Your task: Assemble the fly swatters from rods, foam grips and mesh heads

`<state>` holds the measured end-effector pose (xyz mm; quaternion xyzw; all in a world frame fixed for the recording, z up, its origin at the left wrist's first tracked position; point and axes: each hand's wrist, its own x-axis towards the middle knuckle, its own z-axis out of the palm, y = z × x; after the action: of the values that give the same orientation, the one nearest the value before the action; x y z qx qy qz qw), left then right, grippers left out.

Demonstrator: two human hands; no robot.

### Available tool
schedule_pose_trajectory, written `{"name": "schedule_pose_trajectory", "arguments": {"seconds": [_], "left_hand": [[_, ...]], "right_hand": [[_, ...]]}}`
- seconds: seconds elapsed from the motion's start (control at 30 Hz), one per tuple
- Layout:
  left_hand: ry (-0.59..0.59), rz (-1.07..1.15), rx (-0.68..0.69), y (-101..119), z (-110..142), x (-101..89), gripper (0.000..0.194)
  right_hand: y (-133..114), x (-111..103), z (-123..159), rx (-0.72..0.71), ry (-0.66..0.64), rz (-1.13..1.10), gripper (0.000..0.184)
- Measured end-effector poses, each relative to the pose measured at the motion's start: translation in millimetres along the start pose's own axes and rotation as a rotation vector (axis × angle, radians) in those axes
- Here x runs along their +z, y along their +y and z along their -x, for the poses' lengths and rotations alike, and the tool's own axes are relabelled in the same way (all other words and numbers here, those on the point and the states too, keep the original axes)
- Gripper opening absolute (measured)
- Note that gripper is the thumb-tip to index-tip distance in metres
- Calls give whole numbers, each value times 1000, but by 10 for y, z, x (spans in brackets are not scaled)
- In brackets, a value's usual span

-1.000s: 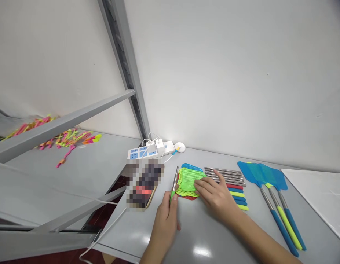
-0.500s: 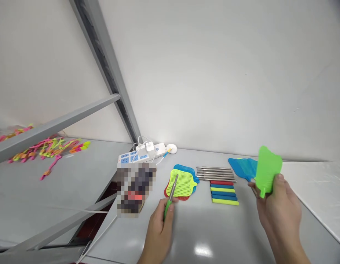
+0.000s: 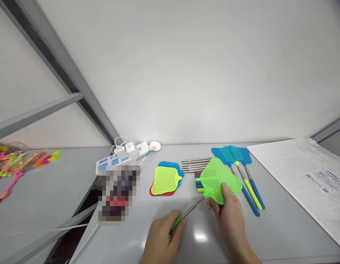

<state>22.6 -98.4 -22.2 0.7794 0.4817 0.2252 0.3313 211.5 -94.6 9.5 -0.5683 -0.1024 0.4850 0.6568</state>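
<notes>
My left hand [image 3: 165,234] is closed round the green grip of a metal rod [image 3: 190,210], which slants up to the right. My right hand [image 3: 229,220] pinches a green fly swatter head [image 3: 218,178] by its edge. The rod's tip meets the head's narrow neck; I cannot tell whether it sits inside. Left of them lie loose swatter heads, a yellow one [image 3: 165,180] over blue and red ones. Several metal rods [image 3: 196,164] lie behind, and coloured grips [image 3: 199,181] are partly hidden by the green head. Assembled fly swatters [image 3: 247,179] with blue and yellow grips lie at the right.
A white power strip [image 3: 114,161] with plugs and cables stands by the wall, beside a round white device [image 3: 155,146]. A blurred-out object [image 3: 119,194] lies in front. White wrapped packaging [image 3: 302,172] covers the right side. Colourful toys [image 3: 18,161] lie on the left table beyond a metal frame.
My right hand has brought the green head left and down to the rod's tip. The rod has tilted rightward in my left hand. The view has turned right, showing the assembled swatters.
</notes>
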Motion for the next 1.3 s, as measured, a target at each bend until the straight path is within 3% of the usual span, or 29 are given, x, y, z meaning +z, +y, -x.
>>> {"name": "schedule_pose_trajectory", "arguments": {"seconds": [0.13,0.3,0.47,1.1,1.3], "left_hand": [[-10,-58,45,12,-5,36,30],[-17,-68,5,60,-16,-2,32],[-14,-66,-8,87,-23,-19,33],[-22,-40,-4,60,-23,-16,29],[-137,132,-69,180,-68,-102,35]], "right_hand": [[57,-95,-57,-98,-30,115,47],[46,-172,-62,-231,-77,292,52],[6,-174,-50,-288,-63,307,49],[-73,-254,-32,-335,-117,394,51],[-166,-209,2,-341,-120,404,55]]}}
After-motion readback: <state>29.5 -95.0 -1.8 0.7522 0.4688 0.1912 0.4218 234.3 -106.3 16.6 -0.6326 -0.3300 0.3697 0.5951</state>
